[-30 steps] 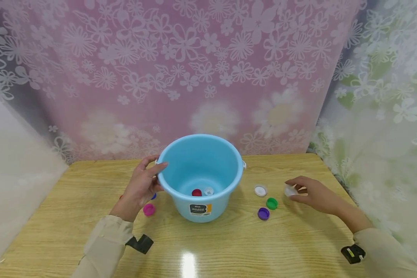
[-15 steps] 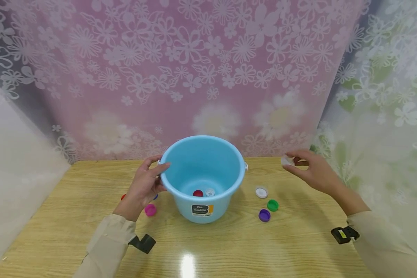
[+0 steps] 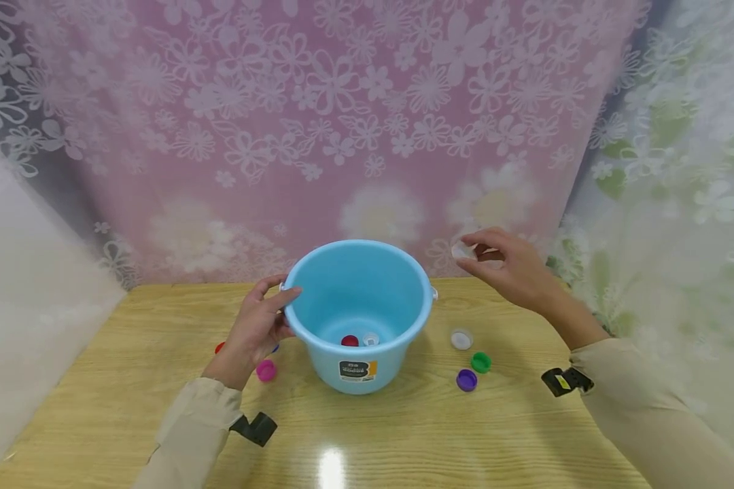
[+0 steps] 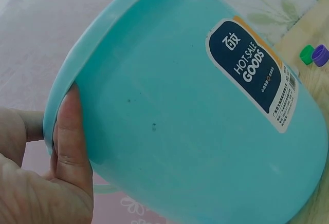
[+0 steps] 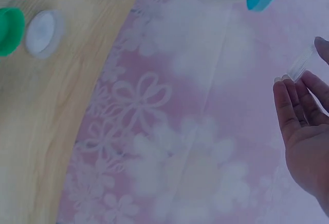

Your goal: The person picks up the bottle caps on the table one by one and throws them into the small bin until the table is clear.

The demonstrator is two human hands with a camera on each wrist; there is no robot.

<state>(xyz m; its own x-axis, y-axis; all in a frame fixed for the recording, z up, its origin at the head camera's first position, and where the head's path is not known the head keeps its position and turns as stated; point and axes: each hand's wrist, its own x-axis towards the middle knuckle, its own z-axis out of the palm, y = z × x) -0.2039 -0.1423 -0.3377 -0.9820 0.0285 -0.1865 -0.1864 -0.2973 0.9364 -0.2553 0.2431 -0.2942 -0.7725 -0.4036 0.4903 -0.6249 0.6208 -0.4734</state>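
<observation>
A light blue bucket (image 3: pixel 357 370) stands on the table with a red cap (image 3: pixel 350 340) and a clear cap (image 3: pixel 371 339) on its floor. My left hand (image 3: pixel 259 322) grips the bucket's left rim, thumb on one side and fingers on the other; the left wrist view shows the rim pinched close up. To the right of the bucket and above the table, my right hand (image 3: pixel 510 268) pinches a translucent bottle cap (image 3: pixel 463 250) between thumb and fingertips. The right wrist view shows that cap's ribbed edge (image 5: pixel 300 64).
Right of the bucket lie a white cap (image 3: pixel 461 339), a green cap (image 3: pixel 480 362) and a purple cap (image 3: pixel 466 379). Left of it are a pink cap (image 3: pixel 266 370) and, partly hidden by my hand, a red cap (image 3: pixel 219 347) and a blue one. A flowered curtain hangs behind.
My right hand has lifted the translucent cap from beside the green cap and carried it up and left toward the bucket. The left hand has stayed on the rim.
</observation>
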